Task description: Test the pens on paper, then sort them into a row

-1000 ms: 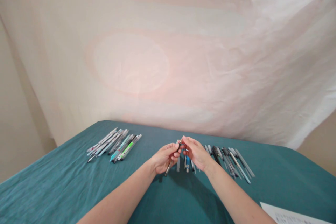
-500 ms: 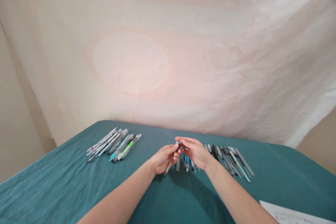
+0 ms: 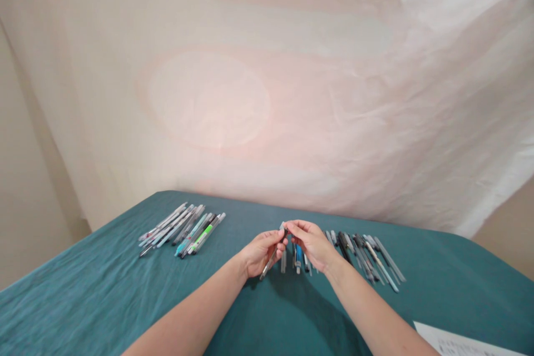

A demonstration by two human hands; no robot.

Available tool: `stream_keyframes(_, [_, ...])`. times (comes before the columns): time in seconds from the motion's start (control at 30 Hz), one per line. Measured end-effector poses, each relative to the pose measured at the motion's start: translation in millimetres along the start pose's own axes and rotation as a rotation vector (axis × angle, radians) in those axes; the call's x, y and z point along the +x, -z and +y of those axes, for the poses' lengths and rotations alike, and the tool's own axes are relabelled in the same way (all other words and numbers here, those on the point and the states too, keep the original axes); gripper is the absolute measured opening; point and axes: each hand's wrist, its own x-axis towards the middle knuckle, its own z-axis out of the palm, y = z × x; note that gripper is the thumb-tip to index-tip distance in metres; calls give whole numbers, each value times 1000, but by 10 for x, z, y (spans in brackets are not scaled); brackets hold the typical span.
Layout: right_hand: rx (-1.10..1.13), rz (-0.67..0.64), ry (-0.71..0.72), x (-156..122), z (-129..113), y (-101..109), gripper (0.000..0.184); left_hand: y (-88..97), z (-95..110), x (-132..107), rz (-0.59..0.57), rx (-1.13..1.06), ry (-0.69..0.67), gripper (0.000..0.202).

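Note:
A slim pen with a dark upper part slants up through my left hand, which is closed around it. Its lower end sticks out below the fingers. My right hand pinches at the pen's upper end, thumb and forefinger together, the other fingers curled. What exactly lies between those fingertips is too small to make out. Behind and under the right hand lie several pens, among them a blue pen, partly hidden by that hand.
On the left, a group of pens lies beside a light-green pen. More pens are spread at the right. A printed sheet lies at the front right of the green tablecloth. A pale sheet of fabric hangs behind.
My right fingertips have shifted slightly and drawn closer together at the pen's upper end. My left hand keeps its hold, and the pens on the table stay put.

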Motion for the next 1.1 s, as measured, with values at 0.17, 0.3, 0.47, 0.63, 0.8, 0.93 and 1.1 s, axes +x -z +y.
stream_keyframes(0.17, [46,-58,7,-20,-29,-22,34,5,22,-6,4,-39,13,16])
stream_keyframes(0.3, [15,-10,20,-32,3,-52,36,-2,17,-7,23,-40,-3,16])
stream_keyframes(0.47, [-85,81,25,4,115,-28,32,23,-6,18,22,1,6,16])
stream_keyframes(0.63, [-126,64,44,24,125,22,31,81,-23,71,31,61,-21,16])
stream_keyframes(0.8, [-133,32,21,10,92,46,34,80,-62,109,30,84,-91,14])
stream_keyframes(0.93, [-123,100,22,30,124,74,36,76,-88,143,35,96,-97,13])
stream_keyframes(1.1, [-168,153,29,77,171,137,32,103,-99,173,20,111,-103,14])
